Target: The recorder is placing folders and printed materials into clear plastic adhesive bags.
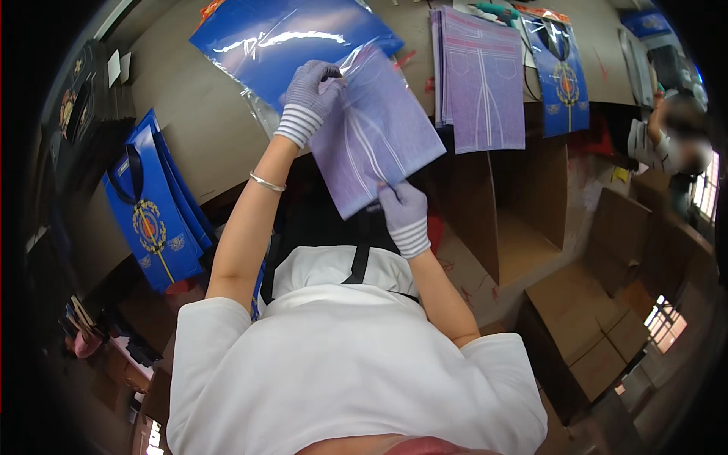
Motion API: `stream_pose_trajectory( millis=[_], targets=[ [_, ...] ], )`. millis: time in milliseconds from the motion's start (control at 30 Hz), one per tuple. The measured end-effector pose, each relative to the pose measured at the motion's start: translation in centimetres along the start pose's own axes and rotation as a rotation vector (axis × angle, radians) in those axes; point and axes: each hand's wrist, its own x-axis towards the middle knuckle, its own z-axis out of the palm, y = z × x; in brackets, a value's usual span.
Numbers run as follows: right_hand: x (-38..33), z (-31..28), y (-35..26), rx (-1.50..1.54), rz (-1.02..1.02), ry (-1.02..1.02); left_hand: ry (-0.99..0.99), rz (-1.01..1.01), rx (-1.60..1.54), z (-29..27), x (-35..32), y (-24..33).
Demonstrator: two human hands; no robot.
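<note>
From the head camera I look down on both gloved hands over a brown table (189, 114); my left hand (309, 95) is clenched on the top edge of a purple card (375, 140) printed like a pair of jeans, where a clear plastic sleeve (356, 61) bunches round the card's upper corner; my right hand (404, 214) pinches the card's lower edge between thumb and fingers; so the card hangs tilted between the two hands, above the table's near edge and clear of it. I judge it light and fairly stiff, flat enough to bend only if squeezed; the sleeve looks thin, glossy and slippery, so hold is best taken at opposite edges of the card, not on the film. Behind the card lies a shiny blue sheet (288, 34); to its right, a stack of purple cards (481, 83), then a blue gift bag (561, 76); more blue bags (152, 216) lie at far left; open cardboard boxes (599, 334) stand at right; another person (671, 140) works at the far right edge.
</note>
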Motion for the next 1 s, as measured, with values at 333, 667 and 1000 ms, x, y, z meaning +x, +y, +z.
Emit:
stream_pose_trajectory(
  millis=[333,667,1000],
  targets=[
    [10.7,7.2,6.4,0.672,0.319,-0.376,-0.094,-0.131,0.48,1.3,-1.5,-7.9],
    [17.2,8.5,6.2,-0.247,-0.121,-0.364,0.032,-0.433,-0.478,-5.7,-8.4,-3.8],
    [8.8,15.6,3.2,-0.669,-0.855,-0.42,0.193,-1.073,-0.946,-3.7,-20.6,-7.9]
  ],
)
